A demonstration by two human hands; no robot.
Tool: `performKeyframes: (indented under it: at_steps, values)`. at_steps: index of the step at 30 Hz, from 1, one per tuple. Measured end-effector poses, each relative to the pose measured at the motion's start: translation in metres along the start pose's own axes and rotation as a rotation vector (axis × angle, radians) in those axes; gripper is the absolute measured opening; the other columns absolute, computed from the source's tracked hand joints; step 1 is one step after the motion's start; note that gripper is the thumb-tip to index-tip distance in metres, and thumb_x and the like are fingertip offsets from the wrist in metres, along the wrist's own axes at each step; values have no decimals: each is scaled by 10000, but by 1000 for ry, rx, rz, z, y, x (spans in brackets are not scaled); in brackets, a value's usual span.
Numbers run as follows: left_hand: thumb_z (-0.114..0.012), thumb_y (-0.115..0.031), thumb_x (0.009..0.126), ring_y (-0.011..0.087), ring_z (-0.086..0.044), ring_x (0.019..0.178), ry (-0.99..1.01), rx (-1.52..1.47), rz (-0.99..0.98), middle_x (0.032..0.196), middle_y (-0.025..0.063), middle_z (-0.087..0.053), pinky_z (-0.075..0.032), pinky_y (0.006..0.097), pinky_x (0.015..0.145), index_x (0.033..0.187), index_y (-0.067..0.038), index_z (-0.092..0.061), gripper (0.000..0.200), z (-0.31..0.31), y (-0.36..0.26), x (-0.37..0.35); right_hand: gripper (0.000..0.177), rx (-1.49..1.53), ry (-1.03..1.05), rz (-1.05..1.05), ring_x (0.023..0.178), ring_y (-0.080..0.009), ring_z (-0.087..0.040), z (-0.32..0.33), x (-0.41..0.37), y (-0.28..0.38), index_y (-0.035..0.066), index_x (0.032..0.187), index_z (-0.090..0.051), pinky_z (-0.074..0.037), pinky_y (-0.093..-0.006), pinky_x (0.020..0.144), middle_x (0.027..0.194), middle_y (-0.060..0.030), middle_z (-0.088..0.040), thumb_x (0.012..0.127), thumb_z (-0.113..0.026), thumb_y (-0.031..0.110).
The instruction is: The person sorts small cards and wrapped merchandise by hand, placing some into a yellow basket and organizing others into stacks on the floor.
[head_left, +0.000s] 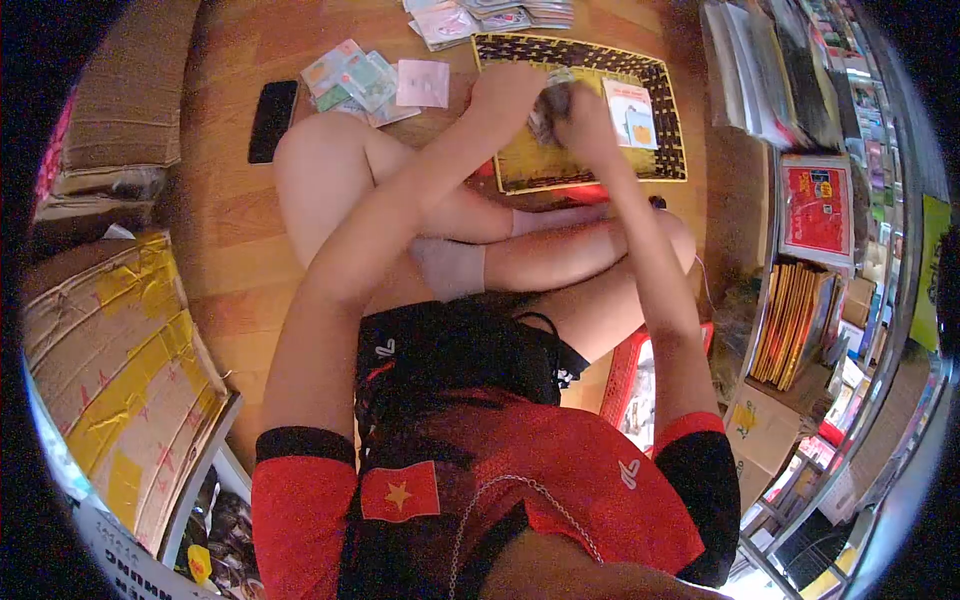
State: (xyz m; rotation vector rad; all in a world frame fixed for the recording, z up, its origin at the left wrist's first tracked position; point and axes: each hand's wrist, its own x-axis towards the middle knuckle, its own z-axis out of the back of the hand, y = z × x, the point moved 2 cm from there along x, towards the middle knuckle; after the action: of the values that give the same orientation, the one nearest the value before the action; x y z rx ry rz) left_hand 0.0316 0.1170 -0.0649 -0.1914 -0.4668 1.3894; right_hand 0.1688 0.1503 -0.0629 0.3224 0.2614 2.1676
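Two hands at work over the basket, and between them a small grey-dark item (545,108), smeared by motion, sits at the left side of the yellow-and-black woven basket (600,54), upper middle of the frame. Left hand (508,92) on one side, fingers curled inward; right hand (590,125) on the other, bent toward the same item. How wide those fingers stand, and whether either set truly grips, I cannot tell through the blur. The sound play: steady one edge with the left, let the right do the fine work, and stay low over the basket so anything that slips lands inside. Mind the right knuckles, too, near the printed cards (630,112) at the basket's right end. Outward now: plastic-sleeved cards (362,82) fan out upper left, a pink slip (423,83) beside them, their print unreadable; a phone (273,122) lies dark. Up top, a stack of packets (448,22) is cut off by the frame's edge.
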Motion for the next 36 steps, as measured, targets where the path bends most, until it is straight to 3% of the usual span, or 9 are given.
performKeyframes:
  at_steps: [4,9,17,24,28,29,32,33,36]
  values:
    - [-571,-93,696,330,-624,740,-103,-9,41,766,179,-612,-507,427,628,750,-27,-619,98,-5,0,-2,264,183,34,194,917,-411,-519,-1,-13,10,-13,947,-558,-426,-428,798,965,-246,-552,684,-556,17]
    - [-558,-109,723,325,-628,741,21,-1,68,769,177,-617,-513,418,623,746,-28,-620,105,8,-5,-3,233,42,-2,-28,857,-425,-524,10,15,-20,-53,919,-559,-436,-445,769,886,-267,-539,704,-563,37]
    - [-606,-101,677,330,-626,742,-60,22,43,748,171,-615,-515,408,632,717,-29,-612,83,3,-2,-4,257,167,-30,231,879,-420,-521,-7,-6,-2,-20,964,-560,-423,-446,806,937,-237,-541,728,-581,78]
    - [-602,-97,674,336,-623,738,3,-16,17,749,174,-613,-515,407,636,738,-36,-627,92,8,-1,-4,251,-19,-24,-52,853,-426,-528,-7,16,-18,-36,918,-553,-423,-457,783,838,-244,-559,689,-588,61]
    - [-591,-100,681,338,-623,733,-58,18,17,737,176,-612,-512,411,642,730,-37,-632,89,6,-3,-5,324,98,-53,250,845,-434,-538,-7,-10,9,-30,973,-531,-447,-448,746,848,-247,-567,654,-559,23]
    - [-586,-101,686,339,-623,731,-95,33,-12,734,176,-612,-512,413,643,727,-37,-632,89,4,-2,-6,282,149,79,69,844,-422,-556,5,-6,12,-39,931,-557,-460,-436,740,845,-256,-584,661,-561,43]
    - [-568,-86,698,338,-624,726,-91,33,-16,722,181,-611,-511,417,644,734,-34,-631,89,3,-2,-5,250,40,116,17,830,-407,-572,9,22,-7,-40,897,-578,-466,-434,744,837,-259,-595,676,-574,78]
    - [-561,-82,701,338,-624,725,-72,29,-6,720,183,-610,-511,417,643,732,-32,-628,89,2,-2,-4,224,33,-75,119,784,-409,-576,2,34,-15,-29,813,-599,-476,-446,725,778,-244,-597,637,-634,104]
    - [-551,-82,712,328,-631,722,-45,39,21,728,178,-617,-517,412,630,731,-27,-634,101,2,-1,-3,245,29,-4,-80,796,-400,-576,5,26,-4,-30,824,-596,-474,-444,740,791,-253,-593,622,-648,99]
